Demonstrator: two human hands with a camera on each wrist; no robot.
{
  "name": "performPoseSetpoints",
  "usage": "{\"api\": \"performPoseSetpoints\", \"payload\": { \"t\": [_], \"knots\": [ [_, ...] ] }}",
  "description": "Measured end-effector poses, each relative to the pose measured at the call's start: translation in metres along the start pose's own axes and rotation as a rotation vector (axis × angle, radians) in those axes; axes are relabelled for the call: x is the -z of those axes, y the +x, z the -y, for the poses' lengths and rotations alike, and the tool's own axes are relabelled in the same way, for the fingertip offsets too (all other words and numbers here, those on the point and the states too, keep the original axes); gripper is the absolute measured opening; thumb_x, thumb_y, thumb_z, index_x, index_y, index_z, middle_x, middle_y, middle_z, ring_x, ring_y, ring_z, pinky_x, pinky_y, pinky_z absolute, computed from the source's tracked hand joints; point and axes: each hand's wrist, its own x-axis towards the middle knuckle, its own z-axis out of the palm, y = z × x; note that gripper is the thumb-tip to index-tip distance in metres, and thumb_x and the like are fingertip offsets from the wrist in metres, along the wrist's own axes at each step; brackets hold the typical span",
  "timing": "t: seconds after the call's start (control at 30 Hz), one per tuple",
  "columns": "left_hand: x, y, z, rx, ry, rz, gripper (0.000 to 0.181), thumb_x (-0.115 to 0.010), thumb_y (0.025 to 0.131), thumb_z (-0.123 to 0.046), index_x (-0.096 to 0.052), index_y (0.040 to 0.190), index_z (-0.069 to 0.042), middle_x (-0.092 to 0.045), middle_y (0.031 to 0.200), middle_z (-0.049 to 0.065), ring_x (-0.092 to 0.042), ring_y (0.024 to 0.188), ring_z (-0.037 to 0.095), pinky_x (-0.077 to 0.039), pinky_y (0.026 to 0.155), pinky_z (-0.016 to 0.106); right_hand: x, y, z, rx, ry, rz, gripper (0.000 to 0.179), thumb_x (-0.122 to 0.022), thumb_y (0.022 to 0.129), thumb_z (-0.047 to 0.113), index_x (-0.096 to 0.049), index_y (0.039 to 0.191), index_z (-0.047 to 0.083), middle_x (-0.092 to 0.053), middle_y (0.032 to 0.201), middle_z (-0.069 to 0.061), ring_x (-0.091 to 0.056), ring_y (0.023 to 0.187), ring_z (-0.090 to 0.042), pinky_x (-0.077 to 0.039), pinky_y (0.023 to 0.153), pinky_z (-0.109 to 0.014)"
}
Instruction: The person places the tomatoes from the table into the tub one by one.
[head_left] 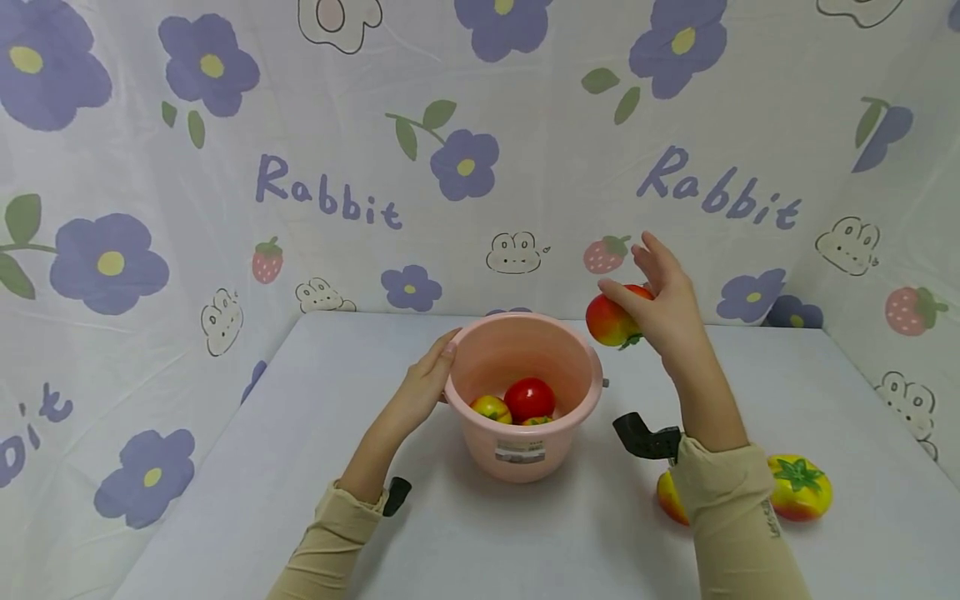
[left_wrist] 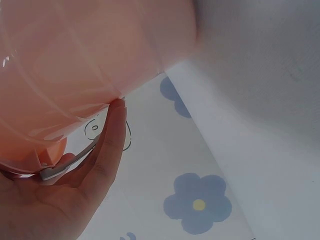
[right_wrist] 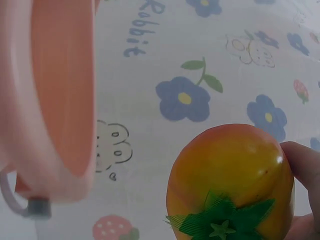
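Note:
A pink bucket (head_left: 477,446) stands on the table, with a red tomato (head_left: 529,398) and yellow-red tomatoes (head_left: 491,407) inside. My left hand (head_left: 422,390) grips its left side, thumb at the rim. In the left wrist view the fingers (left_wrist: 107,145) reach along the outer wall beside the grey handle (left_wrist: 70,165). To the right of the bucket, above rim height, my right hand (head_left: 672,312) pinches a red-yellow tomato (head_left: 609,320). Its green leafy top (right_wrist: 222,220) faces the camera in the right wrist view.
Near my right forearm, two more yellow-red tomatoes lie on the white table (head_left: 300,467): one (head_left: 801,487) to its right, the other (head_left: 670,498) partly covered by the sleeve. A flower-printed cloth (head_left: 525,108) hangs behind and at both sides.

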Motion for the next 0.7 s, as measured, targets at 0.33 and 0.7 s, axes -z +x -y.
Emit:
{"api": "performPoseSetpoints", "payload": {
  "t": [0.33, 0.7],
  "knots": [
    [0.000, 0.001, 0.002, 0.014, -0.006, 0.004, 0.052, -0.027, 0.104, -0.051, -0.028, 0.153, -0.032, -0.048, 0.149, 0.007, -0.061, 0.116, 0.031, -0.058, 0.086, 0.039, -0.021, 0.003, 0.021, 0.039, -0.005, 0.007, 0.087, -0.068, 0.091, 0.029, -0.012, 0.158, 0.028, -0.025, 0.163, -0.001, -0.025, 0.150, -0.032, -0.038, 0.110, -0.051],
    [-0.001, 0.001, 0.001, 0.007, -0.007, 0.001, 0.053, -0.027, 0.104, -0.051, -0.028, 0.153, -0.031, -0.048, 0.148, 0.008, -0.062, 0.114, 0.031, -0.058, 0.084, 0.039, -0.040, 0.005, 0.034, 0.051, -0.002, 0.075, 0.084, -0.067, 0.092, 0.027, -0.015, 0.157, 0.027, -0.027, 0.162, -0.001, -0.026, 0.149, -0.032, -0.038, 0.111, -0.051]
  ]
}}
